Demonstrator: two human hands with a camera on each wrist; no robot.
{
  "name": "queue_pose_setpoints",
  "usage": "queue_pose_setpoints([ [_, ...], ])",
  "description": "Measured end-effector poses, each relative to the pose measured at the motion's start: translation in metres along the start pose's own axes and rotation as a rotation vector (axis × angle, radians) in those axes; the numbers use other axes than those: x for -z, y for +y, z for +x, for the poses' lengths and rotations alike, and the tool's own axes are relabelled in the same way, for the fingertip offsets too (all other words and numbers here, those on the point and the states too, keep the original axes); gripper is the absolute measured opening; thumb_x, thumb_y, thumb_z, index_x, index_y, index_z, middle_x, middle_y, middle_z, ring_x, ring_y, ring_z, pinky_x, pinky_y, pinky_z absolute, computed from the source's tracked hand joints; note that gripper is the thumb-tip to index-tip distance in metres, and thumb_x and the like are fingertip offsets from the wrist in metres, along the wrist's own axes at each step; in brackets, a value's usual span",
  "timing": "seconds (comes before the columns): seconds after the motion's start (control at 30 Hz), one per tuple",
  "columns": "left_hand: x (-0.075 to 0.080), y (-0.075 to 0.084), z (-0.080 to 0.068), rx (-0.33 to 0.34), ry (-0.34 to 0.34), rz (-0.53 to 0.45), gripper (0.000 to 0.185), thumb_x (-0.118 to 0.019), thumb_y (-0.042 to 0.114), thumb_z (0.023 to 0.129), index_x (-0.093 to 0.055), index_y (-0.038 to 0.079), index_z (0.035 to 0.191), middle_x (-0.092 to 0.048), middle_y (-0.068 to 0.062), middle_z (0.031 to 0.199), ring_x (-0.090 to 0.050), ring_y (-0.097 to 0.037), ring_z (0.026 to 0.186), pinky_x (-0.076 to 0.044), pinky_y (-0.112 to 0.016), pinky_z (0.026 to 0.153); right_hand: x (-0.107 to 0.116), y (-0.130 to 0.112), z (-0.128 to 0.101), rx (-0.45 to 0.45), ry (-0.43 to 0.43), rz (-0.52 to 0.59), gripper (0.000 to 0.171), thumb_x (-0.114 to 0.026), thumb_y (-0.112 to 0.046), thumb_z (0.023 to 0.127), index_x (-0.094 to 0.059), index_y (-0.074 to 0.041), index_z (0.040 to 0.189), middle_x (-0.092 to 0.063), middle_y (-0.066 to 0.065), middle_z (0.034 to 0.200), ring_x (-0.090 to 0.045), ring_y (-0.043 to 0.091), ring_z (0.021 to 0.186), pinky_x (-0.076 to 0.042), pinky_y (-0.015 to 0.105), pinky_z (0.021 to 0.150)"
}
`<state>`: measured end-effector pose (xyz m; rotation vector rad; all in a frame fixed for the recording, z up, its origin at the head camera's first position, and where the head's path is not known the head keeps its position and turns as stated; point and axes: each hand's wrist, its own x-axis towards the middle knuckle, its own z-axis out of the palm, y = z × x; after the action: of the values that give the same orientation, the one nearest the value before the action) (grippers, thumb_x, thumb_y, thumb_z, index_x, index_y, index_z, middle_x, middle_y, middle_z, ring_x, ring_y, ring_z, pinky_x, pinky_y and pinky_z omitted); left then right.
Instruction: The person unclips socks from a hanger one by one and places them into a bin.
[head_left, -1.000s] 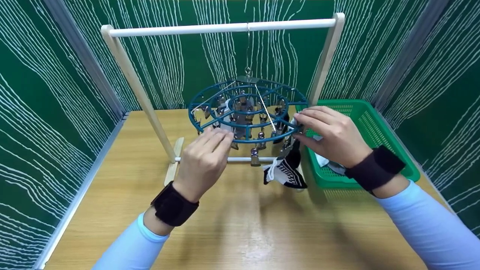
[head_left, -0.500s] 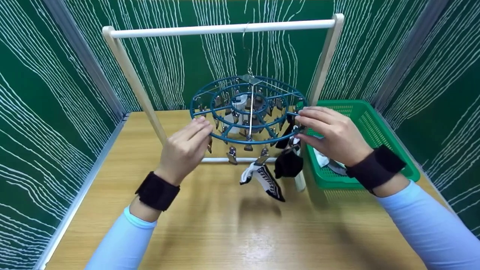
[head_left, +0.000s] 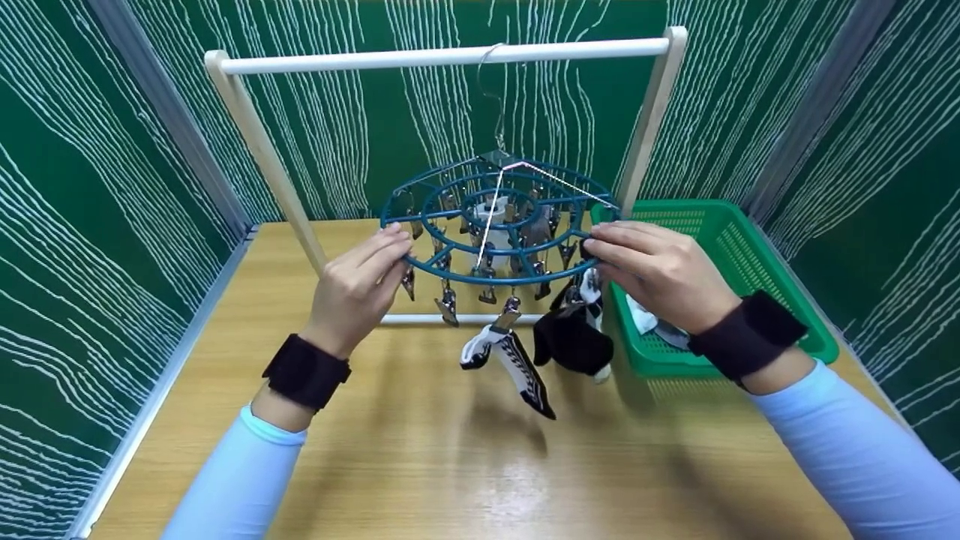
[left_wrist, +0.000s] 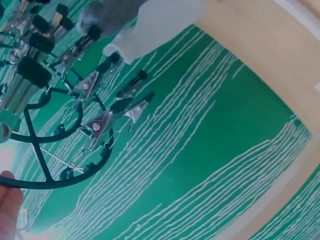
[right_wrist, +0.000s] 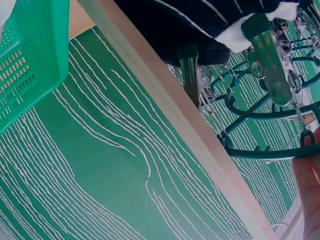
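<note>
A round teal clip hanger [head_left: 480, 279] hangs tilted by its metal hook in the head view. My left hand [head_left: 358, 286] pinches the rim at its left side. At the right side of the rim, my right hand [head_left: 660, 274] pinches it too, thumb underneath. From a front clip dangles a black-and-white sock [head_left: 517, 369]. Beside it, below my right fingers, hangs a black sock [head_left: 576, 341]. A pale sock [left_wrist: 155, 27] and a grey one [left_wrist: 107, 17] show on inner clips in the left wrist view. Several metal clips [head_left: 447, 307] hang with nothing in them.
A wooden rack with a white top bar [head_left: 360, 60] carries the hanger. To the right stands a green basket [head_left: 787, 300] with pale and grey cloth inside. Green walls with white wavy lines enclose the wooden table [head_left: 420, 465].
The hanger has turned, carrying the black-and-white sock leftward along the front and bringing the black sock forward. My left hand has moved left and slightly up along the rim; my right hand stays nearly in place.
</note>
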<state>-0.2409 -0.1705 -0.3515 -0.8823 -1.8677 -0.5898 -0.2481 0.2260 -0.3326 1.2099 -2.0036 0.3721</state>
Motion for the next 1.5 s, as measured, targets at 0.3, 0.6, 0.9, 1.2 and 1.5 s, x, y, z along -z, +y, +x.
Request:
queue_pose_setpoints([
  [0.3,0.003,0.008,0.0,0.009,-0.02,0.021,0.031,-0.079,-0.007,0.089,-0.077,-0.008,0.119,-0.079,-0.024,0.122,-0.076,-0.041,0.119,-0.06,-0.047,0.109,0.002,-0.003,0.002,0.037,-0.027,-0.006,0.034,-0.087,0.007,0.085,-0.079,0.005,0.118,-0.079,0.028,0.116,-0.078,0.044,0.105,-0.065,0.057,0.091],
  [0.6,-0.006,0.037,-0.003,-0.075,0.185,0.068,0.032,-0.069,0.019,0.095,-0.072,-0.006,0.115,-0.075,-0.023,0.115,-0.069,-0.04,0.108,-0.058,-0.053,0.097,-0.001,-0.006,0.005,0.053,-0.028,-0.018,0.035,-0.089,0.008,0.082,-0.079,0.007,0.116,-0.079,0.028,0.115,-0.079,0.044,0.102,-0.065,0.056,0.088],
  [0.9,-0.021,0.076,-0.01,-0.213,0.087,-0.034,0.025,-0.071,0.023,0.103,-0.069,-0.001,0.097,-0.072,-0.01,0.083,-0.067,-0.023,0.071,-0.061,-0.032,0.064,-0.002,-0.006,0.005,0.078,-0.019,-0.052,0.04,-0.09,0.013,0.077,-0.079,0.008,0.115,-0.08,0.028,0.113,-0.08,0.044,0.098,-0.066,0.056,0.083],
  [1.2,-0.027,0.104,-0.01,0.125,-0.275,-0.071,0.046,-0.084,0.03,0.097,-0.073,-0.007,0.122,-0.081,-0.016,0.102,-0.078,-0.027,0.087,-0.068,-0.036,0.082,-0.001,-0.007,0.003,0.055,-0.019,-0.033,0.034,-0.089,0.008,0.082,-0.079,0.007,0.114,-0.08,0.028,0.115,-0.08,0.043,0.103,-0.065,0.056,0.088],
  [1.5,-0.032,0.103,0.013,0.483,-0.502,-0.387,0.049,-0.08,0.032,0.101,-0.073,-0.008,0.127,-0.081,-0.02,0.115,-0.074,-0.024,0.085,-0.066,-0.043,0.088,-0.004,-0.006,0.003,0.068,-0.001,-0.038,0.036,-0.091,0.01,0.079,-0.08,0.007,0.113,-0.08,0.027,0.113,-0.08,0.044,0.099,-0.066,0.056,0.084],
])
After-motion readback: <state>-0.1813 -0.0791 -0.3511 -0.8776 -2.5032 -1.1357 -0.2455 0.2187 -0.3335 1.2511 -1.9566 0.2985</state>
